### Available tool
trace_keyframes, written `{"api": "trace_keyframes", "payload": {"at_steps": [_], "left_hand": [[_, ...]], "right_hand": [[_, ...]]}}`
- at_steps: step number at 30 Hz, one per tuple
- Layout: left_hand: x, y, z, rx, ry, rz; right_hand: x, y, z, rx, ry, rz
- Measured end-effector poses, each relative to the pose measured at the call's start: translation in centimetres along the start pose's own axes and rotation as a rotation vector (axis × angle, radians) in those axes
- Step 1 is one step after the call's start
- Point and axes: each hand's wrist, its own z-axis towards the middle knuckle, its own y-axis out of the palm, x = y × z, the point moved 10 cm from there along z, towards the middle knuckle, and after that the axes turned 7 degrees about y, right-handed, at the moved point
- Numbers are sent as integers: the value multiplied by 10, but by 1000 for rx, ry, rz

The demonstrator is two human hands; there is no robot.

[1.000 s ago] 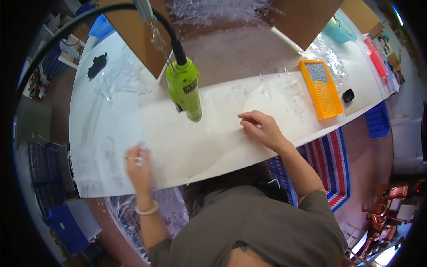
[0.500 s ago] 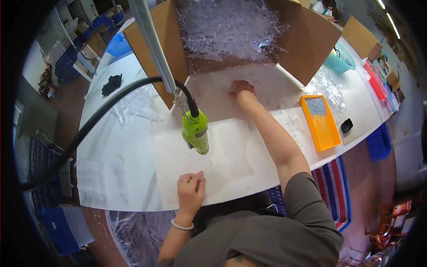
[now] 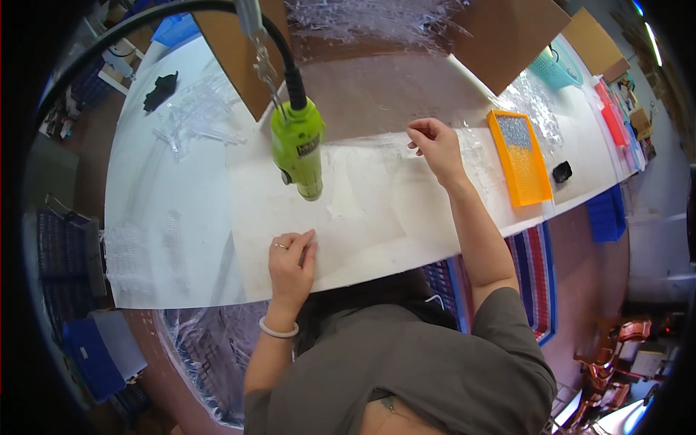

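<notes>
Left hand (image 3: 291, 272) is low over the near part of the white table (image 3: 174, 210), at the table's front edge, back of hand up. Fingers curled, thumb close along the index, narrow gap; can't tell whether anything is pinched there. Ring on one finger, white wristband (image 3: 278, 331) at the wrist. Right hand (image 3: 439, 151) is farther out, right of center, arm stretched forward. Its fingers are bent in, thumb near the index, spacing narrow; contents of the grip can't be made out, nor whether it touches the table.

Green power tool (image 3: 299, 148) hangs by a chain (image 3: 264, 61) between the hands, left of center, beyond the left hand, roughly upright with a slight tilt. Black cable (image 3: 296, 87) runs from its top. Can't tell if the lower tip meets the table.

Cardboard box (image 3: 507, 43) is at the far side, flaps spread, opening toward the person, clear plastic pieces (image 3: 370, 25) heaped inside. Orange tray (image 3: 534, 199) sits right of the right hand, small metallic parts (image 3: 515, 133) gathered in its far end. Black object (image 3: 562, 172) just beside the tray, on its right. Teal basket (image 3: 560, 71) farther back on the right. On the left: loose clear strips (image 3: 192, 123), a black item (image 3: 161, 91) near them, more clear strips in rows (image 3: 130, 257) by the left front edge. Striped bag (image 3: 538, 279) below the table, right side.
</notes>
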Motion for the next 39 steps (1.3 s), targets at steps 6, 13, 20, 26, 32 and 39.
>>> {"api": "trace_keyframes", "payload": {"at_steps": [6, 13, 20, 26, 32, 39], "left_hand": [[1, 5, -6, -8, 1, 34], [24, 12, -7, -33, -9, -114], [56, 87, -29, -286, -524, -1078], [34, 94, -32, -203, -663, -1087], [12, 44, -7, -396, -369, -548], [11, 26, 19, -386, -177, -155]], "right_hand": [[2, -38, -62, 67, -266, -169], [17, -60, -92, -30, -19, 158], [48, 28, -164, -237, 185, 557], [62, 65, -206, -258, 162, 457], [2, 0, -188, 181, -488, -307], [10, 34, -174, 54, -531, -428]]}}
